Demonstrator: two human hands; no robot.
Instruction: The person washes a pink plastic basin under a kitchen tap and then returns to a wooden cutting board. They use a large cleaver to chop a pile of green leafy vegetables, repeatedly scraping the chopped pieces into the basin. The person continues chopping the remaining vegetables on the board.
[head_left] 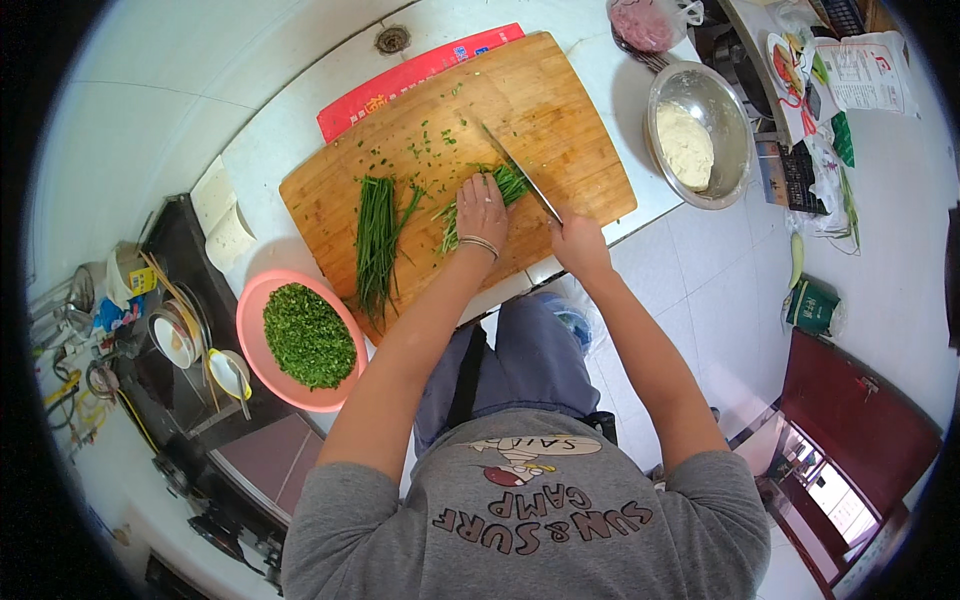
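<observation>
A wooden cutting board [560, 105] lies tilted on the white counter. On its right half my left hand [482, 212] presses down on a bunch of green chives [509, 183], fingers closed over the stalks. My right hand [580, 243] grips the handle of a kitchen knife [524, 175]. Its blade points away and to the left, right beside the bunch, at the side away from my left hand. Another bundle of long chives [376, 240] rests on the board's left part. Small cut green bits [425, 140] are scattered on the wood beyond my left hand.
A pink basin [252, 290] of finely chopped greens [308, 335] stands left of the board. A steel bowl [737, 130] holding pale dough [684, 147] is at the right. Red printed cardboard [345, 115] sticks out behind the board. Dishes and chopsticks [180, 285] sit far left.
</observation>
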